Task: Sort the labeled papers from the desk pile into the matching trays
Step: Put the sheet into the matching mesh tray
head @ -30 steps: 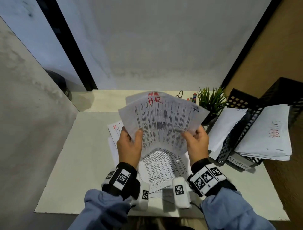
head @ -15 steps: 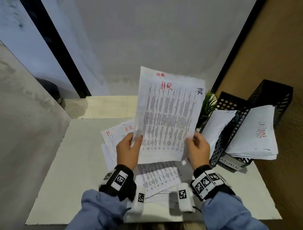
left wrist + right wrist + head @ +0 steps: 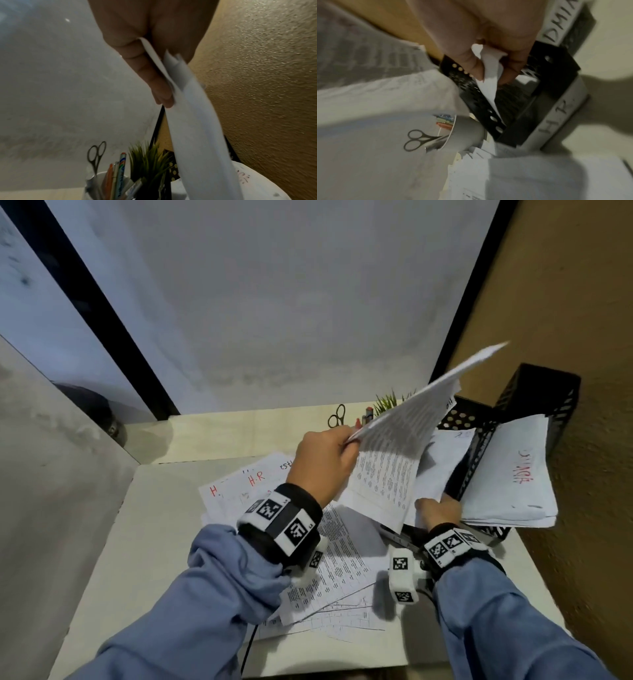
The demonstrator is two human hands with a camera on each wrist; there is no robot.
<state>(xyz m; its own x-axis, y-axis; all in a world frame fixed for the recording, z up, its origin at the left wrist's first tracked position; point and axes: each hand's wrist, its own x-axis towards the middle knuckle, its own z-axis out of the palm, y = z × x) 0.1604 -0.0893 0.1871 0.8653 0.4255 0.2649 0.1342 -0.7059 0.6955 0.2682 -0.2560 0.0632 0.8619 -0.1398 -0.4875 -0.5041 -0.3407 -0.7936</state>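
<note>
We see the left hand (image 3: 323, 465) pinching the upper edge of a sheaf of HR papers (image 3: 397, 453), thumb on one side and fingers on the other, as the left wrist view confirms. The right hand (image 3: 440, 510) grips a lower corner of paper beside the black trays (image 3: 479, 440); the right wrist view shows that corner crumpled between thumb and fingers, close to the tray labelled HR (image 3: 556, 121). The sheaf hangs tilted above the tray mouth, not yet inside. The remaining desk pile (image 3: 274, 494) lies fanned on the bench (image 3: 144, 542).

Risks, as we judge them: several sheets are held by edges only, so one may slip and fall back onto the pile or into the neighbouring ADMIN tray (image 3: 513, 470); the pinched corner could crease or tear; the swinging sheaf passes near the plant (image 3: 387, 402) and the cup holding scissors (image 3: 337, 416).

Compared with half a second ago, the sheaf has swung from upright, facing us at centre, rightward and edge-on toward the trays, and both hands have shifted right.
</note>
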